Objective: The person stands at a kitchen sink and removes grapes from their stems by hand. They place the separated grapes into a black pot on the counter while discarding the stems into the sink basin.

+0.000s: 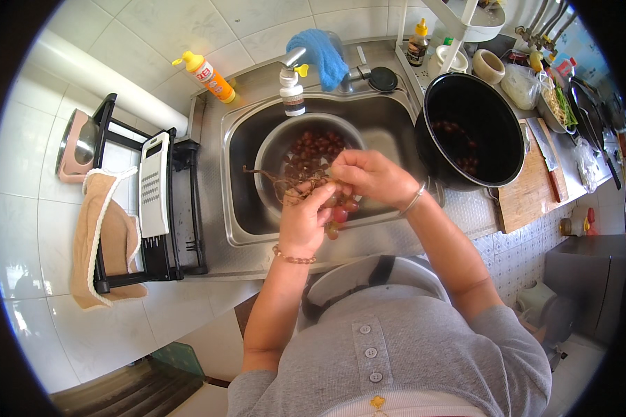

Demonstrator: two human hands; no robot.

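Observation:
Above the near side of a steel sink (381, 206), my left hand (308, 211) grips a grape stem (276, 180) with dry brown branches. A few red and greenish grapes (340, 213) hang from it below my fingers. My right hand (370, 177) meets the left at the bunch, thumb and fingers pinched together; what lies between its fingertips is hidden. Under both hands, a round metal basin (263, 156) stands in the sink with many loose dark red grapes (315, 148) in it. To the right, a large black pot (428, 140) also holds grapes (467, 164).
A cutting board (524, 206) with a knife (545, 151) lies right of the pot. Behind the basin are a faucet (293, 54) with a blue cloth (321, 57) and a white bottle (292, 96). A black rack (177, 208) stands left, a yellow-orange bottle (208, 78) at the back.

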